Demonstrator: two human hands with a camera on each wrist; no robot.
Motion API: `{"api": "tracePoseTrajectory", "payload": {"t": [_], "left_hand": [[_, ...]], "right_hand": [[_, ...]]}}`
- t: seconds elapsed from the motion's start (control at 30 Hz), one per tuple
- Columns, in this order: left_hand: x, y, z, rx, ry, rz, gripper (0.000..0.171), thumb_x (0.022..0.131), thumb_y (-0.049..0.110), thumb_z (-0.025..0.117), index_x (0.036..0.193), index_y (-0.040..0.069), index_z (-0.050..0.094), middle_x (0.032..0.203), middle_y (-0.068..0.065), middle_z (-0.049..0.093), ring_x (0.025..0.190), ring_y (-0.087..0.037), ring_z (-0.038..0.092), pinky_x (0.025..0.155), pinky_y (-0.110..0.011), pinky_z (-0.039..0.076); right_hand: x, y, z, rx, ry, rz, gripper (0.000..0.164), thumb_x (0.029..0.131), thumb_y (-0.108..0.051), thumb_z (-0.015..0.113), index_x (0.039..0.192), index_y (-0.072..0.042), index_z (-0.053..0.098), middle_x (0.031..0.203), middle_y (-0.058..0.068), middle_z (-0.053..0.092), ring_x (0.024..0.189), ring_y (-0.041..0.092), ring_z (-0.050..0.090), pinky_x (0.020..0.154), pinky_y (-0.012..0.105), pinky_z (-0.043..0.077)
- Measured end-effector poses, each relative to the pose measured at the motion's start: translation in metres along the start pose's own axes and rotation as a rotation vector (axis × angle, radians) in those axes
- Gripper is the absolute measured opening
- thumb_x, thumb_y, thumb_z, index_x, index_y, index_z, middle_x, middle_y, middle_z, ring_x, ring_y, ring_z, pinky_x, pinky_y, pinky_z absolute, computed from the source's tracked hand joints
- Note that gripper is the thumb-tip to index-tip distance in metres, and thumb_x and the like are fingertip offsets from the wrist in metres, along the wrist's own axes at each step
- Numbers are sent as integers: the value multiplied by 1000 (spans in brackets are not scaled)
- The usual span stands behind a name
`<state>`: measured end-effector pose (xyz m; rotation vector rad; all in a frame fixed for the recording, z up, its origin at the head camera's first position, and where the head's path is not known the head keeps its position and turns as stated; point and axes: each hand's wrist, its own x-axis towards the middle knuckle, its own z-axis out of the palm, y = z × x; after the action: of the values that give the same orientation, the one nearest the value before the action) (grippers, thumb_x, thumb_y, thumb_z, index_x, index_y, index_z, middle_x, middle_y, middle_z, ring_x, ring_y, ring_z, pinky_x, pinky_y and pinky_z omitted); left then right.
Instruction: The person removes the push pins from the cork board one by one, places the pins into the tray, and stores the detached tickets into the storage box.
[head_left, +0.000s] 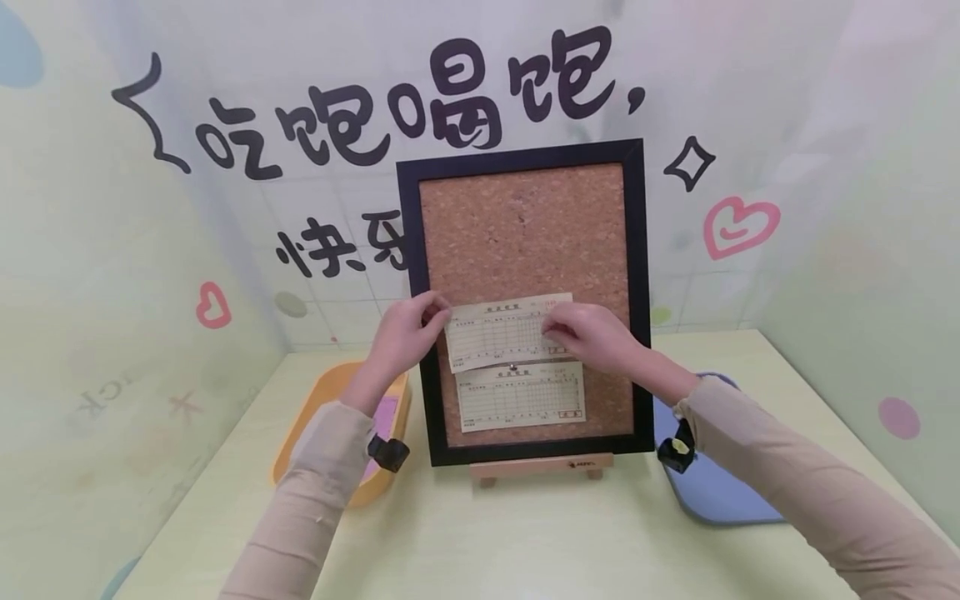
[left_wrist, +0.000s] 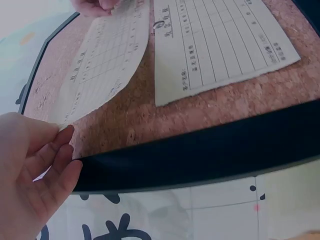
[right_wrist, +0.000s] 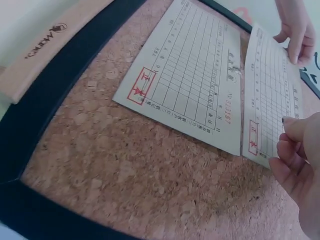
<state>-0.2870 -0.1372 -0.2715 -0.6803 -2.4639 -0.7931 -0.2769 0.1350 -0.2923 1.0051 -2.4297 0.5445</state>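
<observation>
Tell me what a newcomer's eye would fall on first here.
Probably the framed corkboard, central in the head view, with big black characters on the wall behind it. Next, two slips low on the corkboard, one above the other: the left hand pinches the left end of the upper slip, and the right hand is at its right side.

Pale table [head_left: 525, 542] before me: yellow tray [head_left: 318, 393] at my left, small wooden easel [head_left: 525, 470] mid-table, blue tray [head_left: 720, 493] at my right.
</observation>
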Motion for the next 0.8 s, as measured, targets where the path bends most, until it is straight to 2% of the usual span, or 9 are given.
{"api": "tracePoseTrajectory", "payload": {"t": [0.17, 0.3, 0.47, 0.67, 0.8], "left_hand": [[-7, -8, -5, -8, 35, -25, 11, 88, 10, 55, 88, 3, 64, 77, -7, 64, 71, -19, 57, 66, -33, 44], [-15, -15, -12, -16, 57, -15, 9, 88, 8, 56, 88, 2, 63, 78, -9, 64, 73, -20, 58, 65, -32, 46], [-30, -24, -28, -32, 95, -38, 7, 87, 6, 57, 89, 1, 62, 78, -9, 63, 74, -19, 57, 61, -31, 47], [-50, -42, -44, 2, 144, -71, 9, 88, 6, 56, 92, 0, 62, 82, -11, 63, 77, -20, 56, 61, -26, 46], [-64, -53, -50, 10, 175, -101, 10, 87, 6, 57, 91, -1, 62, 81, -12, 63, 76, -19, 55, 59, -20, 44]], "right_hand": [[-12, -1, -1, 48, 30, 15, 6, 83, -6, 65, 87, -9, 68, 81, 0, 64, 69, 8, 56, 63, 26, 48], [-25, -2, 2, 119, 61, 52, 6, 82, -3, 64, 86, -7, 67, 77, 1, 62, 62, 7, 50, 56, 23, 45], [-39, -4, 6, 212, 121, 92, 7, 84, -1, 61, 82, -7, 64, 72, 2, 59, 56, 8, 42, 49, 22, 37], [-52, -6, 7, 204, 135, 122, 7, 83, 2, 62, 80, -5, 63, 70, 2, 56, 56, 8, 41, 48, 22, 37], [-61, 1, 11, 166, 170, 146, 8, 82, 3, 62, 79, -4, 62, 69, 1, 55, 56, 7, 40, 49, 21, 37]]}}
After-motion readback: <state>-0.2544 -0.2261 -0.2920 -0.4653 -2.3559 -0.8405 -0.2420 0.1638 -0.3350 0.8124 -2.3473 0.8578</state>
